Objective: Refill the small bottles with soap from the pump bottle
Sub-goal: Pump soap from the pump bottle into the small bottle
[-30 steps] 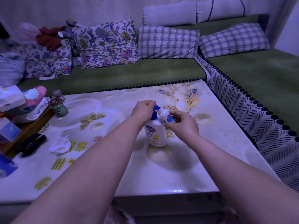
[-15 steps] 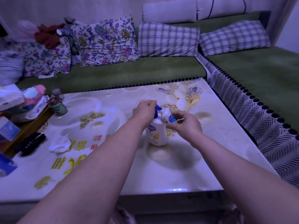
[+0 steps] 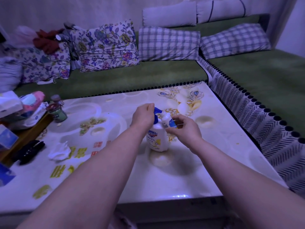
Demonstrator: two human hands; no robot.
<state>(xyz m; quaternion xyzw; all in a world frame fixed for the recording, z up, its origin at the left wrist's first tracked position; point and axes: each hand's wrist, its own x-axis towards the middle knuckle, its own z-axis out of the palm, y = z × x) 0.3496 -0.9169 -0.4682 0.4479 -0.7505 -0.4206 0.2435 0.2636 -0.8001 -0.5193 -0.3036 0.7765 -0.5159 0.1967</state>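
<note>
From my feed, the white pump bottle (image 3: 157, 138) stands upright on the table (image 3: 115, 176), about mid-table and toward the far half. It has a blue and yellow label on its front. Its body is opaque, so I cannot tell how much soap is inside.

Just to the right of its blue pump head (image 3: 155, 113) is the small bottle (image 3: 166, 120), white with a blue label. It is lifted off the table and tilted, with its top leaning in toward the pump spout. Whether its mouth touches the spout I cannot tell, and its walls hide any contents.

The left hand (image 3: 142, 115) sits on top of the pump head as a closed fist, its grip curled over the blue part, knuckles up and forearm reaching in from the lower left. The right hand (image 3: 184, 128) comes in from the lower right. Its grip is narrow, with thumb and fingertips closed round the lower part of the small bottle and the wrist slightly raised.

At the table's left edge stand two small lidded jars (image 3: 57, 111), one behind the other; their contents are too dim to make out. Nearer me lie a crumpled white tissue (image 3: 59, 151) and a black remote (image 3: 30, 152). A green sofa (image 3: 132, 78) with patterned cushions runs along the far and right sides.
</note>
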